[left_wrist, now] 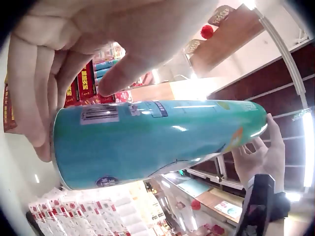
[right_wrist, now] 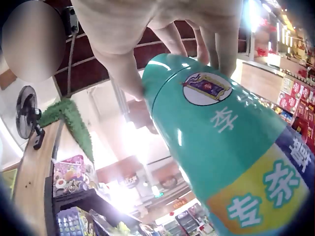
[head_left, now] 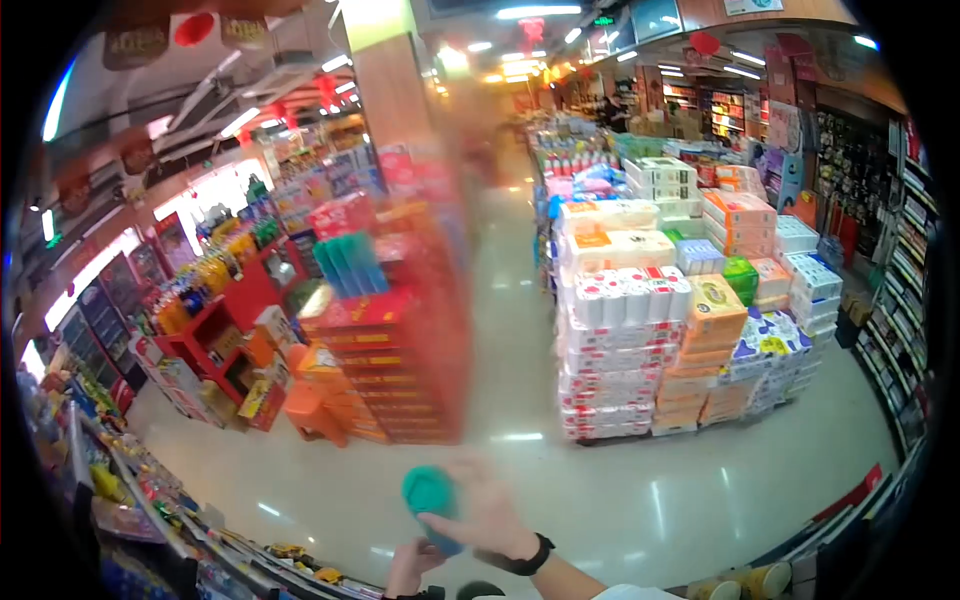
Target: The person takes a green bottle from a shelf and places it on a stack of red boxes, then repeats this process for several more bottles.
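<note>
A teal and blue aerosol can (head_left: 428,492) with a rounded green cap is held between both hands, in front of the body. My right hand (head_left: 495,515) grips its cap end, thumb on one side and fingers on the other. In the right wrist view the can's label (right_wrist: 263,196) shows a round emblem and large characters on yellow. My left hand (head_left: 412,565) is at the base end, where its fingers (left_wrist: 44,142) bend over the bottom rim and the thumb lies close along the side. A barcode (left_wrist: 100,114) faces the left wrist camera.
Beyond the pale floor stands a tall stack of tissue packs (head_left: 625,340) on the right. A red display of boxed goods (head_left: 390,350) is on the left, with an orange stool (head_left: 315,408) beside it. Loaded shelves (head_left: 150,510) run along the near left.
</note>
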### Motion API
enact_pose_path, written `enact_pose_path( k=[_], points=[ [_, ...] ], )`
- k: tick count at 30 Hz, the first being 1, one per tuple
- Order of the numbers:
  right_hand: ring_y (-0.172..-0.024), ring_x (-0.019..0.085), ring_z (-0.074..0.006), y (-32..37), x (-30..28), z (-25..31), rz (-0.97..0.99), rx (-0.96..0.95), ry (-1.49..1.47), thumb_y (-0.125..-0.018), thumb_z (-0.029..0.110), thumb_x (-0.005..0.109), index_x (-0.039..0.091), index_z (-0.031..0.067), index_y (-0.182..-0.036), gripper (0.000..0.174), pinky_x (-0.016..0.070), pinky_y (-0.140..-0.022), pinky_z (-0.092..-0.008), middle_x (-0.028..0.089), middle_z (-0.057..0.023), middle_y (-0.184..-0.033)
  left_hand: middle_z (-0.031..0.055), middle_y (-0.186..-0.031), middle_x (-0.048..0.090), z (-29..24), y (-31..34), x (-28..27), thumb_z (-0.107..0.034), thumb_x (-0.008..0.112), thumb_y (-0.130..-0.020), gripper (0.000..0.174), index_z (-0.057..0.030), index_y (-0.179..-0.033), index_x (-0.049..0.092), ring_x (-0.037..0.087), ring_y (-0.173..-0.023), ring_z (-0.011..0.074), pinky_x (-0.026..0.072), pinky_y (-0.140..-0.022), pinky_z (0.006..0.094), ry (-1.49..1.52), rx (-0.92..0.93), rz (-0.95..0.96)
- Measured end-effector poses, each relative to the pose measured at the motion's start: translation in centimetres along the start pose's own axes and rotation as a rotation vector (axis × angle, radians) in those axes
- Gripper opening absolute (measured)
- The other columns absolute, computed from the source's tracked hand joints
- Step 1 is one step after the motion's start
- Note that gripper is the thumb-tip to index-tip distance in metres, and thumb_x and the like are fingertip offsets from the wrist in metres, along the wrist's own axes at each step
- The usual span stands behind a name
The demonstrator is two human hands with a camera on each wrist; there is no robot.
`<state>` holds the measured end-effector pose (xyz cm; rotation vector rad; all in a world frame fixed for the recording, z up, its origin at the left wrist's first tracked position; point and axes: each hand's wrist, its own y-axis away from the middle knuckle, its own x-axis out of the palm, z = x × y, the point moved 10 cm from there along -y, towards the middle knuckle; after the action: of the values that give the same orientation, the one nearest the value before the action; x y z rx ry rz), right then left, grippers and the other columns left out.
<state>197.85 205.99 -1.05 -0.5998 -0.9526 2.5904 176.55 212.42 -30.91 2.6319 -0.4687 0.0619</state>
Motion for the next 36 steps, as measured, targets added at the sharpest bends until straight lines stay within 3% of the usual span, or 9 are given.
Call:
enact_pose_path(
  k=[2,6,10,13,15,19,22,32,36],
  points=[
    [-0.105,0.062,-0.0337,-2.5,1.5,-2.8,0.095,0.041,-0.018,-0.077,0.029,0.081,0.054,0.0087,-0.133,0.065,0.0531,-0.087,-0.0407,0.05,-0.0166,-0.127,0.0206,-0.102,0.069,-2.3,-2.4,1.6,-0.028,0.049,-0.095,0.043,0.0093,-0.111,0.062,0.07,-0.093,0.0291,0.0563,-0.083,0.0395,0.061,-0.033,-0.021],
    [-0.108,0.061,-0.033,-5.8,3.2,-5.9,0.097,0.06,-0.008,-0.078,0.027,0.081,0.053,0.0071,-0.133,0.065,0.0512,-0.091,-0.0406,0.051,-0.0163,-0.126,0.0207,-0.099,0.069,-2.6,-8.9,1.7,-0.028,0.049,-0.094,0.042,0.0092,-0.109,0.062,0.07,-0.091,0.0294,0.0564,-0.082,0.0384,0.09,-0.089,0.001],
    [-0.119,0.053,-0.0345,-10.0,7.4,-10.9,0.062,0.099,0.113,-0.075,0.03,0.082,0.05,0.0053,-0.135,0.072,0.0445,-0.101,-0.0433,0.055,-0.0163,-0.127,0.0208,-0.097,0.069,-2.5,-16.9,-1.1,-0.028,0.049,-0.094,0.042,0.0091,-0.108,0.063,0.07,-0.09,0.0297,0.0565,-0.081,0.0373,0.064,-0.178,0.029],
    [-0.121,0.051,-0.0313,-14.9,10.0,-10.9,0.037,0.014,0.196,-0.075,0.025,0.083,0.05,0.001,-0.135,0.073,0.0455,-0.1,-0.041,0.053,-0.017,-0.127,0.0215,-0.099,0.069,-5.7,-22.4,-3.7,-0.027,0.049,-0.094,0.042,0.0096,-0.109,0.063,0.07,-0.088,0.0293,0.0564,-0.082,0.0374,0.121,-0.064,0.131],
    [-0.121,0.052,-0.0311,-17.5,12.1,-12.6,-0.003,0.097,0.192,-0.073,0.026,0.084,0.05,0.0017,-0.135,0.075,0.0461,-0.1,-0.0409,0.053,-0.0173,-0.126,0.021,-0.098,0.069,-11.7,-23.7,-4.7,-0.027,0.049,-0.095,0.042,0.01,-0.111,0.062,0.07,-0.089,0.0296,0.0563,-0.083,0.0381,0.104,0.017,0.184],
    [-0.114,0.057,-0.028,-23.5,16.1,-15.7,-0.034,0.067,0.236,-0.068,0.02,0.087,0.054,0.0009,-0.132,0.075,0.0519,-0.094,-0.0366,0.05,-0.016,-0.125,0.0129,-0.123,0.06,-13.9,-28.0,-8.1,-0.036,0.049,-0.101,0.044,-0.0006,-0.124,0.059,0.059,-0.11,0.0234,0.0464,-0.097,0.0406,0.167,0.066,0.295],
    [-0.111,0.059,-0.0266,-26.7,19.7,-17.7,-0.034,0.077,0.257,-0.066,0.015,0.087,0.055,-0.0007,-0.131,0.074,0.0541,-0.092,-0.0346,0.049,-0.0153,-0.123,0.0207,-0.097,0.069,-14.3,-32.6,-11.7,-0.027,0.047,-0.096,0.042,0.009,-0.111,0.062,0.07,-0.088,0.0302,0.0562,-0.083,0.0386,0.128,0.007,0.189],
    [-0.108,0.06,-0.0291,-38.1,23.3,-25.3,-0.04,0.099,0.262,-0.066,0.019,0.086,0.055,-0.0016,-0.13,0.074,0.0537,-0.088,-0.0362,0.051,-0.0169,-0.122,0.019,-0.097,0.068,-20.6,-44.3,-13.5,-0.023,0.047,-0.096,0.036,0.0081,-0.107,0.063,0.069,-0.089,0.0283,0.055,-0.083,0.0379,0.17,-0.114,0.161],
    [-0.116,0.054,-0.0325,-43.7,22.8,-29.9,-0.071,0.079,0.253,-0.07,0.022,0.087,0.051,0.0023,-0.137,0.079,0.0463,-0.097,-0.0408,0.051,-0.0184,-0.128,0.0161,-0.101,0.067,-28.3,-50.2,-11.1,-0.026,0.047,-0.098,0.036,0.0049,-0.11,0.06,0.068,-0.093,0.0284,0.0546,-0.086,0.0407,0.02,-0.033,0.222]
  ],
)
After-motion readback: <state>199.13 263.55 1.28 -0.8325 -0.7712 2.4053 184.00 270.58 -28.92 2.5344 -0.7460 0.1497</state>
